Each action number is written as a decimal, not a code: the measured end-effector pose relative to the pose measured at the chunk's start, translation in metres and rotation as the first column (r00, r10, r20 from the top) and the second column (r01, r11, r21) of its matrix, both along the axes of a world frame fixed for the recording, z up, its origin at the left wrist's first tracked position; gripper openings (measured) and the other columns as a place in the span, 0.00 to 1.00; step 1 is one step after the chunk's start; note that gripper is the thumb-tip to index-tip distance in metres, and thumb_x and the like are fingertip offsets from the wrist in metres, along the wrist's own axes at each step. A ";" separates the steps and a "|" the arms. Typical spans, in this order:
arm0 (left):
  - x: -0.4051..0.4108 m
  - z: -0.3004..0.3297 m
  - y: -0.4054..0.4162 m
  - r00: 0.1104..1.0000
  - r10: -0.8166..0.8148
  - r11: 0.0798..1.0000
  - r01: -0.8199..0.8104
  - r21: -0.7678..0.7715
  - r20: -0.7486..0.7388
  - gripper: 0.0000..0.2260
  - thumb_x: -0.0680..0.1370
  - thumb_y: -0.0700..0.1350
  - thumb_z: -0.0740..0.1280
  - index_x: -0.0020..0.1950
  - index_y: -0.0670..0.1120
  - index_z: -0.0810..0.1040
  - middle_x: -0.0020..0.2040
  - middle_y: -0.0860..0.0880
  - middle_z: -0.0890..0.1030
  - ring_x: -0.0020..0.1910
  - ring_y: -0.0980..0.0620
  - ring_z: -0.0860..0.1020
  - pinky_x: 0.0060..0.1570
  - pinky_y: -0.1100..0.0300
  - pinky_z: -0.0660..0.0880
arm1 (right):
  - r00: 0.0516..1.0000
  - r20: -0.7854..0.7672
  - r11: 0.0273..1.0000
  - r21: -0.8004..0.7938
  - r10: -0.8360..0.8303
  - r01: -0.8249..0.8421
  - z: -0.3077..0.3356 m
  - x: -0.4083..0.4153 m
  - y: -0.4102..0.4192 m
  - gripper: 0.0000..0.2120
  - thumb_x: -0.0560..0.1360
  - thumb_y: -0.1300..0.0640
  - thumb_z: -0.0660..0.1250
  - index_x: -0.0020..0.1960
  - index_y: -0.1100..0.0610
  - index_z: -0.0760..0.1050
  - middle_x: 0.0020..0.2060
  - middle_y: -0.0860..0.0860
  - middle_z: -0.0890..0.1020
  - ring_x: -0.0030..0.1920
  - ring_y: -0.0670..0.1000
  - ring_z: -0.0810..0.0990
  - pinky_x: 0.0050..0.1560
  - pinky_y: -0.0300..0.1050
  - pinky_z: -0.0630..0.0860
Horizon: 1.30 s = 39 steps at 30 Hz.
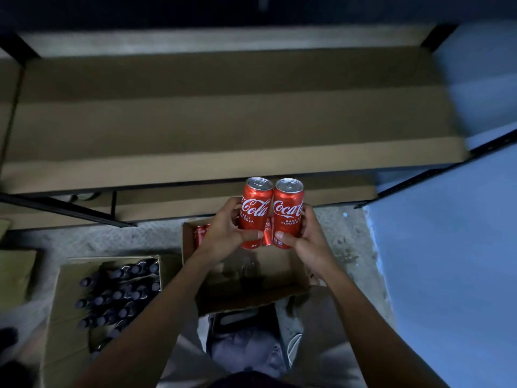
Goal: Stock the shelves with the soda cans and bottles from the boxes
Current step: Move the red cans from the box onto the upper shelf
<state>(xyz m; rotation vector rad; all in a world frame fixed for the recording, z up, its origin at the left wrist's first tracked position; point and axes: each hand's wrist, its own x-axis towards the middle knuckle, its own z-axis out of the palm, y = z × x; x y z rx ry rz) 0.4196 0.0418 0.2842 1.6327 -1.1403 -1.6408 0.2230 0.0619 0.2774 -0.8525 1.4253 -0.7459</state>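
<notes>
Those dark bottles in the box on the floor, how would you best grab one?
By the cap and neck, from straight above. The bottles stand packed together in their cardboard box, so only their tops are exposed; their sides look walled in by neighbours.

I see both bare forearms stretched forward, close together. My left hand (223, 233) curls around one red can (255, 212), thumb across its front. My right hand (306, 239) grips another red can (288, 214) likewise.
</notes>
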 end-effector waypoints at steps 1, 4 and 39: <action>-0.001 0.016 -0.003 1.000 0.003 1.000 -0.003 -0.020 -0.017 0.34 0.62 0.36 0.81 0.64 0.49 0.72 0.56 0.49 0.82 0.55 0.53 0.81 0.54 0.54 0.80 | 1.000 0.004 1.000 -0.022 -0.005 0.006 0.018 -0.001 -0.002 0.32 0.70 0.72 0.72 0.64 0.47 0.66 0.59 0.50 0.80 0.58 0.46 0.80 0.58 0.46 0.79; -0.003 0.068 -0.012 0.999 -0.008 0.997 0.005 -0.083 -0.034 0.33 0.64 0.32 0.79 0.64 0.46 0.72 0.54 0.49 0.82 0.53 0.54 0.82 0.47 0.65 0.78 | 1.000 0.026 0.997 -0.081 -0.011 0.013 0.068 -0.003 -0.008 0.31 0.70 0.73 0.71 0.65 0.49 0.66 0.58 0.51 0.81 0.58 0.50 0.81 0.58 0.47 0.79; -0.069 0.339 -0.186 0.986 -0.150 0.710 0.051 -0.703 -0.079 0.36 0.64 0.38 0.80 0.68 0.50 0.69 0.59 0.50 0.81 0.57 0.55 0.81 0.60 0.50 0.78 | 0.986 -0.056 0.687 -0.724 -0.155 0.066 0.356 -0.057 -0.160 0.31 0.67 0.67 0.78 0.66 0.51 0.73 0.54 0.46 0.84 0.56 0.45 0.82 0.51 0.37 0.79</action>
